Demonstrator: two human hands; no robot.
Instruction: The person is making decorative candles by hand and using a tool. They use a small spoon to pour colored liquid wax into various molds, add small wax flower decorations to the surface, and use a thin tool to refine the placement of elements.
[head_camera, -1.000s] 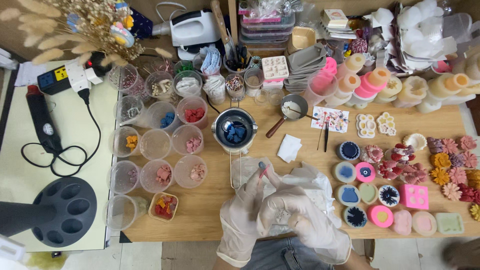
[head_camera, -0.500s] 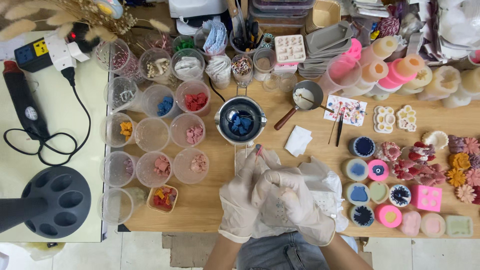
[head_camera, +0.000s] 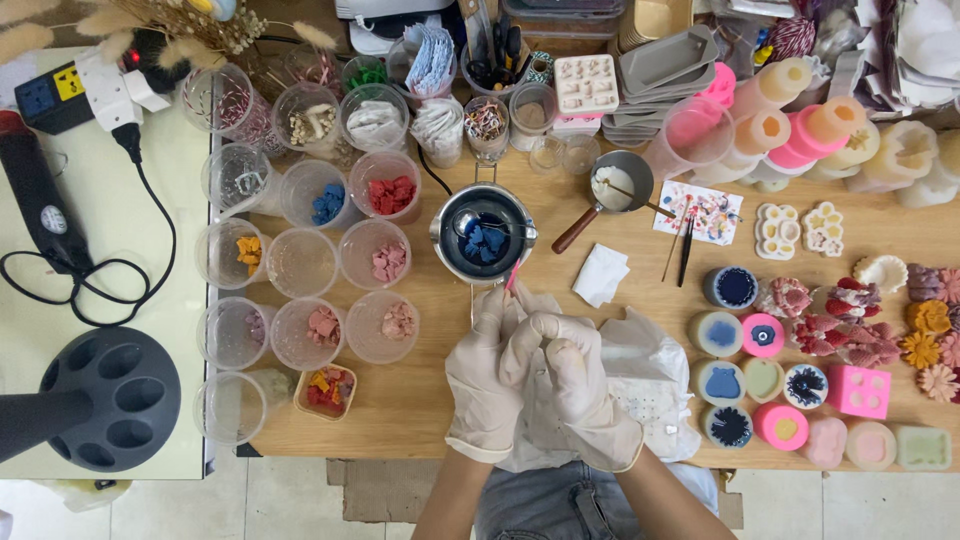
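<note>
Both hands, in pale thin gloves, meet at the near edge of the desk (head_camera: 420, 400), just above the person's lap. The left hand (head_camera: 487, 385) is curled with its fingers closed around a slim pink stick (head_camera: 512, 276), whose tip juts out above the fingers toward the metal melting pot (head_camera: 483, 233); holding it this near the pot keeps the tip just beside the rim. The right hand (head_camera: 585, 390) folds over the left, fingers bent and pressed against it, as if pinching or steadying something small between them; what that is I cannot tell, since the fingers cover it. Both wrists are bent inward and the forearms come up from below in a narrow V. Under the hands lies a crumpled clear plastic sheet (head_camera: 645, 375), likely there to shield the wood from drips. The pot, with dark blue chunks in it, stands directly ahead of the hands, its handle pointing back toward them for an easy reach. To the left, clear cups (head_camera: 383, 325) with coloured pieces stand in rows, sorted by colour. To the right lie finished round and flower-shaped pieces (head_camera: 760, 335), grouped well apart from the pot.
</note>
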